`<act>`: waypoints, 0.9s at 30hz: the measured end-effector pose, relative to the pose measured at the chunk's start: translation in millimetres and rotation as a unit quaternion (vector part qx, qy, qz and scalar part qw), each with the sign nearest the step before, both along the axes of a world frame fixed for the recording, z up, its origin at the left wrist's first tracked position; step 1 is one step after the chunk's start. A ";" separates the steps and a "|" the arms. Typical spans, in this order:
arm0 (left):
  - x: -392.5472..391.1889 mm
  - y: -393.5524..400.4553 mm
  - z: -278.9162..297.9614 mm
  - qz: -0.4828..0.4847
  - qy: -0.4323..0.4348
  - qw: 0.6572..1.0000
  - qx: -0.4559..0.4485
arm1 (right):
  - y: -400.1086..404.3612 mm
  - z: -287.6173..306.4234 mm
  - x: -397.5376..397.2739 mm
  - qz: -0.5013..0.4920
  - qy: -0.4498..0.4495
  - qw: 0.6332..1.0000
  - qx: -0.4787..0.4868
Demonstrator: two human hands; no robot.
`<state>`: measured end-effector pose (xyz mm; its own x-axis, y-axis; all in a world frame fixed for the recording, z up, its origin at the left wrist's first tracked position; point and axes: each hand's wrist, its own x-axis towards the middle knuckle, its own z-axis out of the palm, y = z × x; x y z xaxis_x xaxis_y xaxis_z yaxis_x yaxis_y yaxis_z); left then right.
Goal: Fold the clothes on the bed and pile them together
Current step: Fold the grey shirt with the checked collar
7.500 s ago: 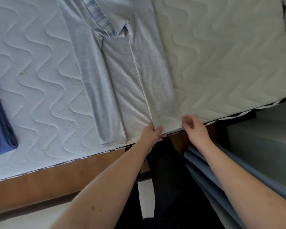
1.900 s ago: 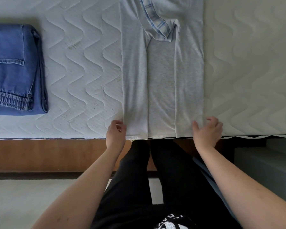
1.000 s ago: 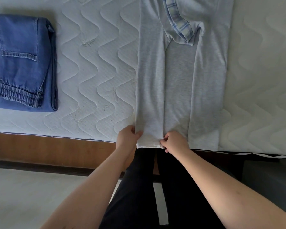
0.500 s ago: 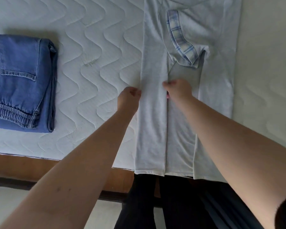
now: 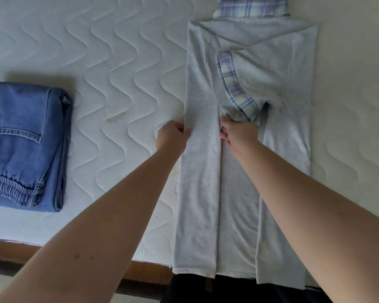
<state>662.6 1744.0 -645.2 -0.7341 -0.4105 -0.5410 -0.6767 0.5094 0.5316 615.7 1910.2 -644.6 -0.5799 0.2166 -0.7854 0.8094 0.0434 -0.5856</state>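
A light grey shirt (image 5: 239,171) is lying long and flat on the white quilted mattress (image 5: 118,62), with both sides folded in toward the middle. Its checked collar (image 5: 253,7) is at the far end, and a checked sleeve cuff (image 5: 236,88) is lying across the top part. The bottom edge is hanging a little over the near side of the bed.

Both hands have moved up from where they were half a second ago, and are now sitting about halfway along the shirt. The left hand (image 5: 173,136) is pinching the outer edge of the left folded strip with curled fingers. The right hand (image 5: 239,133) is pinching the inner edge of that same strip, just under the cuff, with its fingers curled too.

The folded blue jeans (image 5: 24,145) are staying well off to the left on the mattress.
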 end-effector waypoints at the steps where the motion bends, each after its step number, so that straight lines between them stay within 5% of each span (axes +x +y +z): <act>1: -6.4 0.1 -1.7 -0.005 -0.006 1.000 -0.006 | 1.4 -2.9 -2.6 0.025 0.008 1.000 0.017; 12: 24.1 11.2 5.8 -0.079 -0.013 0.996 -0.037 | 92.3 14.4 64.0 0.181 0.244 0.915 0.267; 16: 93.2 15.6 9.5 -0.066 -0.043 0.997 0.006 | 172.0 12.5 124.6 0.158 0.152 0.889 0.401; 19: 146.7 18.7 12.2 -0.001 -0.064 0.994 0.085 | 200.4 12.8 152.8 0.140 0.067 0.928 0.340; 23: 206.1 26.1 15.2 0.056 -0.091 0.979 0.176 | 212.9 15.7 177.1 0.249 -0.022 0.929 0.272; 27: 246.8 35.4 15.8 0.048 -0.123 0.978 0.161 | 217.3 15.7 210.5 0.259 -0.034 0.935 0.240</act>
<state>909.5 1779.4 -629.4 -0.5325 -0.2500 -0.8087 -0.8404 0.2697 0.4701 826.2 2127.6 -628.9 -0.6563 0.2588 -0.7087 0.6423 0.6844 -0.3449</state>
